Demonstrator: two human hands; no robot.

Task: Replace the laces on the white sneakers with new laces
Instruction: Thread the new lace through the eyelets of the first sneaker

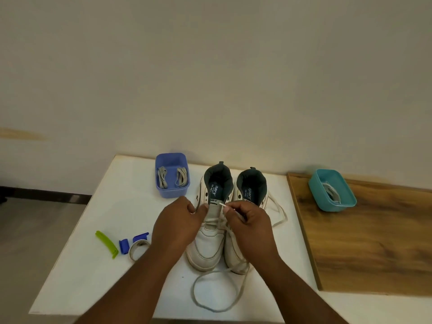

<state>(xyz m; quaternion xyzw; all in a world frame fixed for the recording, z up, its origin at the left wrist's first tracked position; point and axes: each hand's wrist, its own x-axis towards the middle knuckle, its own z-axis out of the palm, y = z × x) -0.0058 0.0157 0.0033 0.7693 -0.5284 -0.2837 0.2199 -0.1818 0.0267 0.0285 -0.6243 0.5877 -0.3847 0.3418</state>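
Two white sneakers stand side by side on the white table, toes toward me: the left sneaker and the right sneaker. My left hand grips the left side of the left sneaker's upper, thumb by the tongue. My right hand pinches the tip of a white lace at the top eyelets of the left sneaker. The lace's loose length loops over the table in front of the toes. Another lace trails from the right sneaker.
A blue box holding two bundled laces stands behind the sneakers on the left. A teal box with a lace sits on a wooden board at right. A green clip, blue clips and a coiled lace lie left of my arm.
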